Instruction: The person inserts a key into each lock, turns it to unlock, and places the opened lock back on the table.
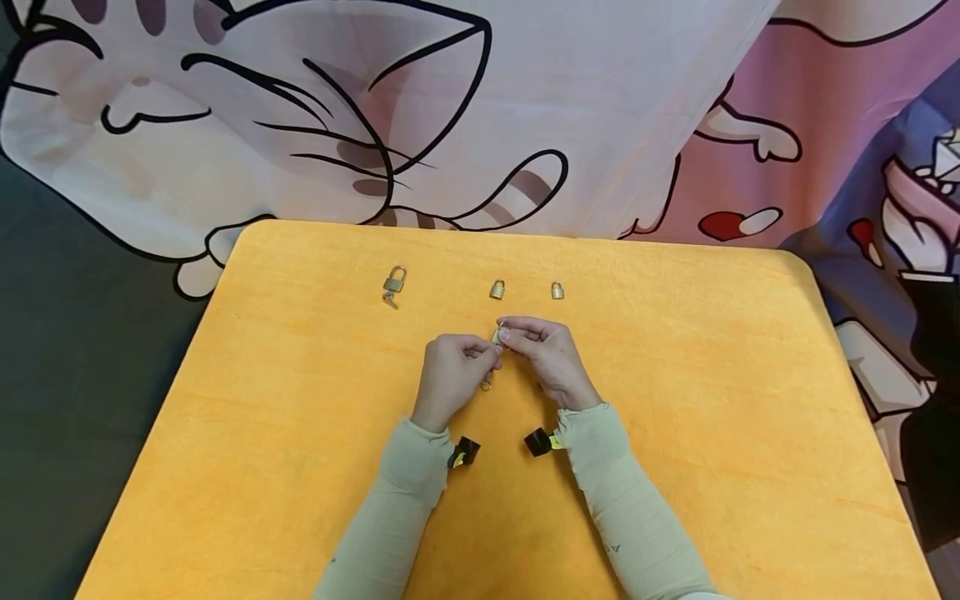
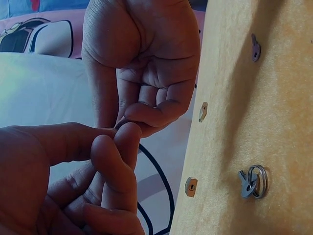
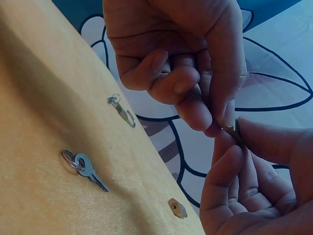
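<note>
My left hand [image 1: 453, 371] and right hand [image 1: 551, 358] meet over the middle of the table. A small metal piece [image 3: 237, 130] is pinched between my right thumb and fingers. My left thumb and index finger pinch at the same spot, and the fingers cover most of the piece, so its kind is hidden. Below the hands, a ring with small keys [image 2: 249, 183] lies on the table. A single key [image 2: 256, 49] lies apart from it. Beyond the hands are two small brass padlocks, one [image 1: 497, 290] in the middle and one [image 1: 557, 291] farther right.
A larger padlock [image 1: 393, 283] with keys at its lower end lies at the back left of the yellow table [image 1: 300, 375]. A cartoon-printed cloth [image 1: 600, 108] hangs behind the table's far edge. Black wrist cameras [image 1: 537, 442] sit at both sleeves.
</note>
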Demonstrator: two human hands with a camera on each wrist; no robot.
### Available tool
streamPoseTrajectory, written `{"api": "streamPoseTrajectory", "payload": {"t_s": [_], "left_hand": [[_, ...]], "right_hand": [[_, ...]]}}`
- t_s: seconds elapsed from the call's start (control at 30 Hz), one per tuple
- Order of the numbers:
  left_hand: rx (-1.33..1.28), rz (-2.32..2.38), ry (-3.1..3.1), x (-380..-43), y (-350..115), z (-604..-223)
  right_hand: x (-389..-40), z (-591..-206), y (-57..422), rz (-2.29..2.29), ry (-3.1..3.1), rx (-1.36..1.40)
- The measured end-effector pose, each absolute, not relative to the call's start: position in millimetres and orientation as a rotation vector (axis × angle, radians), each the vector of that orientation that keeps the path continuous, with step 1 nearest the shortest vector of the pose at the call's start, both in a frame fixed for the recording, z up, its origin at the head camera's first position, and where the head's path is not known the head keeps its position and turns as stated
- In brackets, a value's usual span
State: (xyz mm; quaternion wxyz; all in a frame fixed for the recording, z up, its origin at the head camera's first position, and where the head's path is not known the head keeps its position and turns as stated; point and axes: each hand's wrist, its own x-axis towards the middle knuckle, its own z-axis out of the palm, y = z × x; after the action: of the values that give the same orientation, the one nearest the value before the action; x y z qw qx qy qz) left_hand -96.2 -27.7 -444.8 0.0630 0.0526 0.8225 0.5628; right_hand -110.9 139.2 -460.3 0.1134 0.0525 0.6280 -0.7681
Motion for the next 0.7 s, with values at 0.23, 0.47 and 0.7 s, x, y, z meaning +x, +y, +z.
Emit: {"api": "streamPoseTrajectory", "payload": {"t_s": [0.23,0.47,0.7], "left_hand": [[0.158,1.670,2.514,-96.1,-27.5,-446.4],[0.177,1.669,2.538,-96.3,-27.3,-447.3],[0.196,1.673,2.545,-95.2,-27.0,-446.3]], "right_hand": [[-110.5,-461.4,139.0,-2.254,1.838,0.152],[-110.4,-461.2,138.7,-2.257,1.839,0.154],[-110.5,-461.4,138.3,-2.254,1.847,0.146]]}}
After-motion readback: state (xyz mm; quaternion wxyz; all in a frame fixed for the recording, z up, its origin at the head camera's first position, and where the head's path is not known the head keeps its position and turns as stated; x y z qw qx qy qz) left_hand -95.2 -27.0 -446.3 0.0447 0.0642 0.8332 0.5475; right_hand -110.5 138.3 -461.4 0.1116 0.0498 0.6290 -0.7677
